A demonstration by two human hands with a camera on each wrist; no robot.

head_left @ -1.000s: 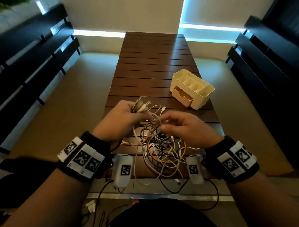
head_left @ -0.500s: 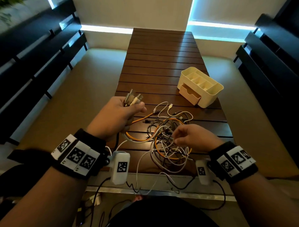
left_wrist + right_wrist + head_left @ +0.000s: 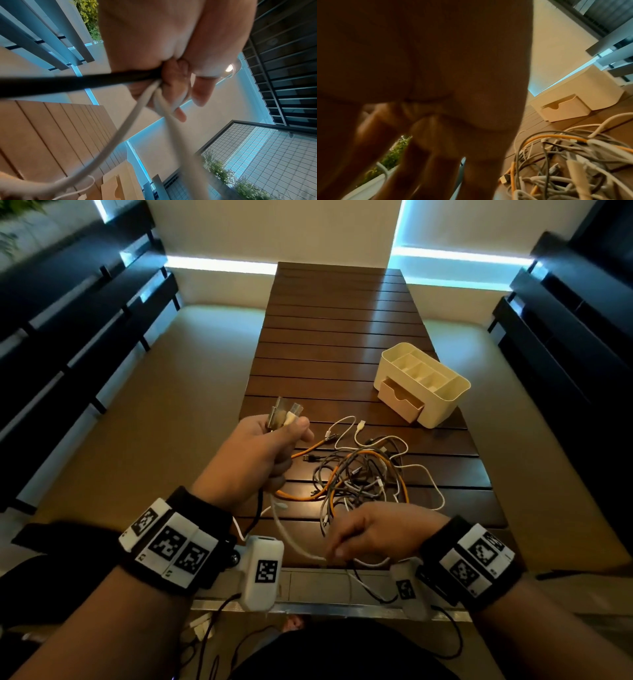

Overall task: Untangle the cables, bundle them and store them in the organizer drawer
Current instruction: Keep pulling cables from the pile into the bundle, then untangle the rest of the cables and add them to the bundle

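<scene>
My left hand [image 3: 260, 453] grips plug ends above the counter's [image 3: 335, 337] left edge; my right hand [image 3: 380, 529] pinches a white cable [image 3: 294, 542] near its front edge. The tangle [image 3: 363, 474] lies between, organizer [image 3: 442, 402] beyond; bare slats stretch ahead.

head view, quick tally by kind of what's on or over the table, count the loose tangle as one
organizer: 1
cable tangle: 1
plug bunch, gripped by the left hand: 1
hands, left hand and right hand: 2
total: 5
</scene>
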